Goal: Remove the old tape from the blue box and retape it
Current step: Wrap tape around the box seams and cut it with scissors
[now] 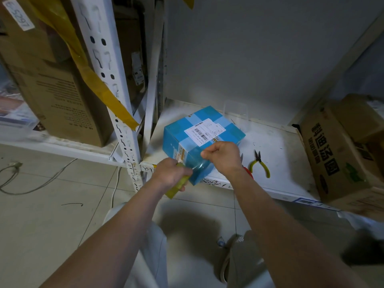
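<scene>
The blue box [199, 140] lies on the low white shelf [276, 154], a white barcode label on its top and a band of tape across the middle. My left hand [170, 173] is shut on a yellow-green tool [177, 186], probably a tape roll or dispenser, held at the box's near lower corner. A strip of clear tape [198, 164] stretches from it across the box's front face. My right hand [222, 156] is closed in a fist, pinching the strip's other end against the front face.
Yellow-handled pliers [259, 165] lie on the shelf right of the box, and a red-handled tool [248, 170] shows beside my right wrist. A brown carton [336, 154] stands at the right. White rack uprights [124, 125] and cartons [60, 84] fill the left. Cables [31, 183] lie on the tiled floor.
</scene>
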